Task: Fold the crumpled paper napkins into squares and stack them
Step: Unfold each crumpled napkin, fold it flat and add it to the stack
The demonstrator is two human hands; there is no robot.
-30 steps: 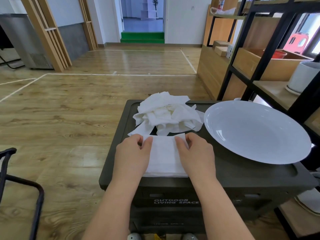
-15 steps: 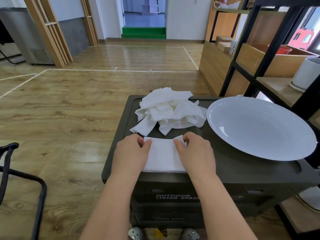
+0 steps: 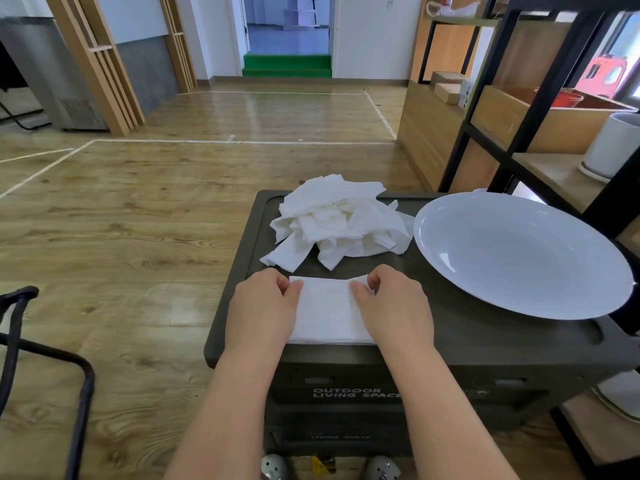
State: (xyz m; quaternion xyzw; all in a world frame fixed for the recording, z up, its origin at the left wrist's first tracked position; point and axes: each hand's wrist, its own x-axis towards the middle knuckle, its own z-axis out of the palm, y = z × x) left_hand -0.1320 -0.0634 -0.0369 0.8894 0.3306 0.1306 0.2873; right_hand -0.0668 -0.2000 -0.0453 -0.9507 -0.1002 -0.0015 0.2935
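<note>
Dark storage box (image 3: 485, 344) serves as worktop. White plate (image 3: 519, 254) on box lid, right side. Crumpled napkin pile (image 3: 339, 223) at lid's far edge, just left of plate. Flat napkin (image 3: 327, 310) at lid's near edge. Left hand (image 3: 261, 308) pinches napkin's far left corner; right hand (image 3: 394, 306) pinches far right corner.

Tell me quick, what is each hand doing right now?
Left hand: closed, pinching the far left corner of the flat napkin.
Right hand: closed, pinching the napkin's far right corner.
</note>
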